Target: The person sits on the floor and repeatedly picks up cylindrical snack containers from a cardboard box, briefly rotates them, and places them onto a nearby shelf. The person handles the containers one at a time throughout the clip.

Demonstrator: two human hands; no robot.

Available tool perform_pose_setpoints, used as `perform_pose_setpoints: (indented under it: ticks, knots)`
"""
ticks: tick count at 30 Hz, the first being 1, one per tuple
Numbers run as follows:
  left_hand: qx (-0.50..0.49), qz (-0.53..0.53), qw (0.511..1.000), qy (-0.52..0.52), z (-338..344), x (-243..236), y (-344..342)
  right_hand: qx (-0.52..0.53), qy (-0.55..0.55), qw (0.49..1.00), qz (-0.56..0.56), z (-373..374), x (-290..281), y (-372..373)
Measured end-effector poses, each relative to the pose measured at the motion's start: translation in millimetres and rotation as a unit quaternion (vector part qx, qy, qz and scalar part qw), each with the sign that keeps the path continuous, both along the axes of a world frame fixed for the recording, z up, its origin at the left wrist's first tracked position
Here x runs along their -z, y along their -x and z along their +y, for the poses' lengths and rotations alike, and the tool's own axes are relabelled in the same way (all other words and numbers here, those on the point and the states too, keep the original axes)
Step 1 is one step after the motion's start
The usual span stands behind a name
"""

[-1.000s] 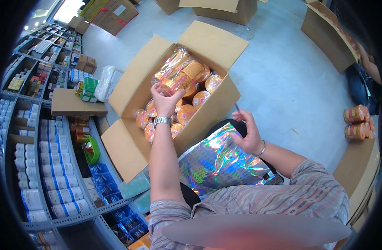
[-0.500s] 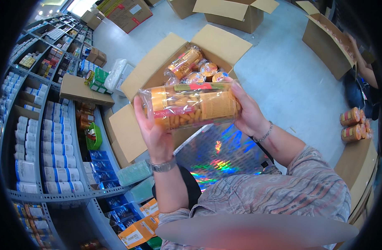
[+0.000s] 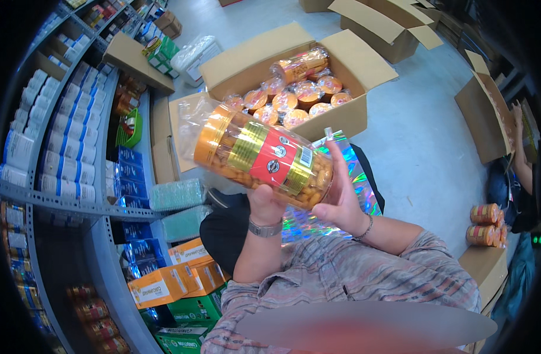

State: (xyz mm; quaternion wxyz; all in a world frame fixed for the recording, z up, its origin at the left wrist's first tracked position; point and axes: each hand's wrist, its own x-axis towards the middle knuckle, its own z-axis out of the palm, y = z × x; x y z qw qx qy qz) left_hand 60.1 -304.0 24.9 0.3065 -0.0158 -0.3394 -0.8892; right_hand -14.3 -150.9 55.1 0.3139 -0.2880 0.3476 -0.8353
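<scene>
A clear plastic jar point(image 3: 273, 158) full of orange-brown pieces, with an orange lid and a red and gold label, is held up tilted in front of me. Loose clear wrap bunches around its lid end at the left. My left hand point(image 3: 264, 206) grips it from below near the middle. Around the base end curls my right hand point(image 3: 343, 197), thumb underneath and fingers on the far side. Just beyond, an open cardboard box point(image 3: 341, 121) holds several similar wrapped jars, most with lids up and one wrapped jar point(image 3: 303, 64) lying on top.
Metal shelves point(image 3: 76, 203) with white tubs run along the left. Shiny holographic material point(image 3: 364, 194) lies over my lap. Orange cartons point(image 3: 164, 286) stand at lower left. At the right, another person's arm point(image 3: 521, 147) reaches by an open box point(image 3: 485, 118), near stacked jars point(image 3: 484, 224).
The jar has turned from nearly level to slanting, its lid end up and a different label side showing. My left hand has shifted from the lid end to underneath. The view has moved.
</scene>
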Motion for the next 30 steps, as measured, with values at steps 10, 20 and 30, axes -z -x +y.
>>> perform_pose_setpoints:
  ticks: [10, 20, 30]
  knots:
    - [-0.094, 0.080, 0.992, 0.019, -67.0, -34.0, -28.2, 0.095, -0.026, 0.953, 0.286, -16.6, 14.8, -17.7]
    - [0.019, 0.144, 0.982, -0.123, -70.1, 9.0, -41.9, 0.272, -0.010, 0.772, 0.574, -12.4, 48.4, -13.5]
    - [-0.109, -0.049, 0.993, 0.003, -51.0, 19.5, -37.0, 0.154, -0.102, 0.879, 0.440, -5.6, 43.3, -17.7]
